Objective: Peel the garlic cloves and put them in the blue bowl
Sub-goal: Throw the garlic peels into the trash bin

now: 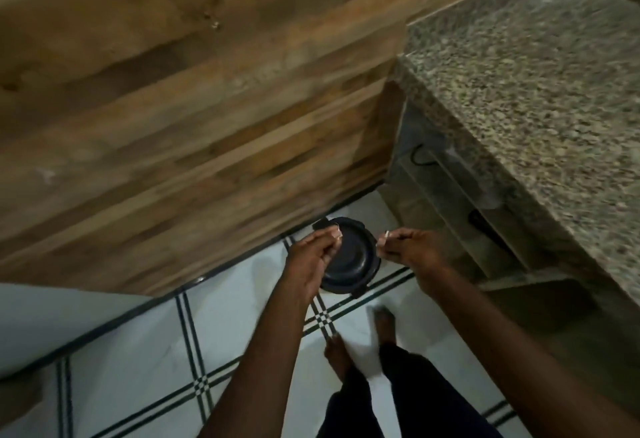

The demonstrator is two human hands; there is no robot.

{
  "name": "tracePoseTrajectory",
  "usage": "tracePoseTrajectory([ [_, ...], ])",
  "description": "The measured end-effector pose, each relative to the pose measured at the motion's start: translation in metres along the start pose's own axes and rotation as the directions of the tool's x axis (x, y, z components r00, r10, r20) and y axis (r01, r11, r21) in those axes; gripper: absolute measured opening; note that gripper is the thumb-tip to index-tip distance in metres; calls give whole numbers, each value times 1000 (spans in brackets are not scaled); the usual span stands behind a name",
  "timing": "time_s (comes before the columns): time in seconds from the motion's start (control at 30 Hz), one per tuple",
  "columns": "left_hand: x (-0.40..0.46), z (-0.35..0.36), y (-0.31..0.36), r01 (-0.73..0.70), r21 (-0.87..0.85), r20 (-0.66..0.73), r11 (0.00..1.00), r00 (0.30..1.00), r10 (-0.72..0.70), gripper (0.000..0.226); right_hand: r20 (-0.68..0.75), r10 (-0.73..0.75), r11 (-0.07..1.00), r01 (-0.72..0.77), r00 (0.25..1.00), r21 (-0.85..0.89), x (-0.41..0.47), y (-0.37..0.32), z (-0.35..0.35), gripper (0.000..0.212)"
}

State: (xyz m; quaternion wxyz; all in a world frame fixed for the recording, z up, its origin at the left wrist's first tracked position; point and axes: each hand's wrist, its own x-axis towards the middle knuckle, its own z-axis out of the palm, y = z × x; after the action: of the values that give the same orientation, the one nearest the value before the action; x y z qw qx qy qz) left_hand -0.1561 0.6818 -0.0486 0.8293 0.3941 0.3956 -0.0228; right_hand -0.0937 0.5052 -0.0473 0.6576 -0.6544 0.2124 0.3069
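Two hands: both are raised side by side over a dark round bin, fingers curled, each pinching a small pale scrap.
Left hand [313, 253]: thumb and fingertips nip a thin, light, papery bit [336, 237]; too small and blurred to tell whether it is garlic skin or clove.
Right hand [412, 253]: grips a pale sliver [386, 236] at its fingertips, pointing toward the left hand; its long axis cannot be read.
Dark round bin [353, 257]: smooth black plastic, circular with a stepped rim, standing on the floor directly below and between the hands.
Floor [145, 351]: glossy pale tiles with dark double-line borders, beneath both forearms.
Wall [173, 98]: wood-grain planks, brown and streaked, beyond the left hand.
Counter [536, 84]: speckled granite slab with a squared edge, to the right of the right hand.
Writing: none legible.
Blue bowl: not in view.
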Motion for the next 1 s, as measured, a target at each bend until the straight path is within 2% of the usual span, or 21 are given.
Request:
tracePoseTrajectory([
  [0.17, 36, -30, 6, 30, -38, -35, 999, 999, -32, 15, -11, 53, 997, -54, 999, -58, 36, 25, 29, 8],
  [0.23, 50, -40, 4, 57, -31, -72, 998, 996, -59, 14, -23, 88, 988, -90, 996, -129, 55, 36, 34, 18],
  [0.33, 75, -51, -4, 106, -16, -111, 994, 988, -107, 13, -44, 172, 953, -177, 984, -244, 93, 57, 39, 13],
  [0.4, 91, -57, -12, 141, -20, -128, 990, 981, -142, 12, -108, 238, 929, -259, 965, -266, 111, 69, 41, 11],
  [0.57, 130, -73, -36, 194, -46, -169, 980, 965, -199, 11, -170, 381, 909, -402, 909, -109, 142, 97, 47, 4],
  [0.77, 161, -98, -63, 225, -78, -199, 971, 951, -236, 22, -116, 499, 867, -493, 859, 72, 170, 119, 73, 19],
  [0.83, 168, -104, -68, 224, -76, -220, 972, 947, -235, 17, -102, 493, 869, -486, 864, 86, 177, 125, 80, 14],
  [0.9, 178, -110, -76, 205, -45, -244, 978, 947, -210, 14, -67, 487, 873, -482, 871, 80, 193, 138, 87, 19],
  [1.0, 197, -112, -87, 207, 53, -284, 977, 941, -184, 15, -85, 537, 843, -532, 839, 79, 211, 148, 101, 14],
])
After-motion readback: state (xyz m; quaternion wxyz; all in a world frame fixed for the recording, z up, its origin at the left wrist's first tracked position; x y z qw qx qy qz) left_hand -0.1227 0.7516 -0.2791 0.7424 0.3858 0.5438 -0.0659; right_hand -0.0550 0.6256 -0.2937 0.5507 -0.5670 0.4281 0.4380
